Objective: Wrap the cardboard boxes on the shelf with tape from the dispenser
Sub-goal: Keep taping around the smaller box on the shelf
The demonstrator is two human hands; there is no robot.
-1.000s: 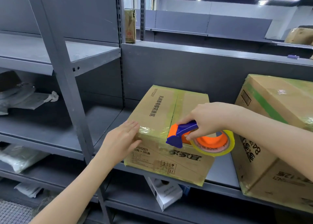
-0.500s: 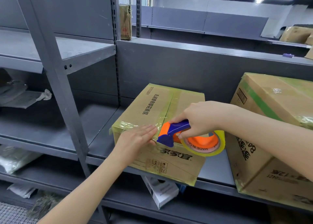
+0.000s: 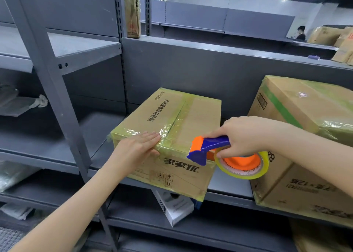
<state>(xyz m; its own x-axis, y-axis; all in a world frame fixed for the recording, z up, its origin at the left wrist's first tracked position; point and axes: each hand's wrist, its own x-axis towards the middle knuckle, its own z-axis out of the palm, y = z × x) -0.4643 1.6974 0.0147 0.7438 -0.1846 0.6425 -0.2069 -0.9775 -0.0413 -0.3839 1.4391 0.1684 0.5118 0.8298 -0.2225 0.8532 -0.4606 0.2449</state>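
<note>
The cardboard box (image 3: 193,116) lies on the grey shelf (image 3: 229,185), turned a little, and its front part stands out over the shelf edge. Yellowish clear tape already covers its top seam and its edges. The left hand (image 3: 136,148) rests flat on the upper front edge of the box, near the left corner, its fingers (image 3: 150,137) straight and close together. The right hand (image 3: 244,135) holds the tape dispenser (image 3: 208,146); the fingers are curled around the blue handle. The orange and blue head of the dispenser is at the same front edge, toward the right corner (I cannot tell if it touches the cardboard). The tape roll (image 3: 246,173) hangs under the hand. A second, bigger box (image 3: 305,114), also taped, stands on the shelf just to the right. A small white box (image 3: 177,209) lies on the shelf below.
</note>
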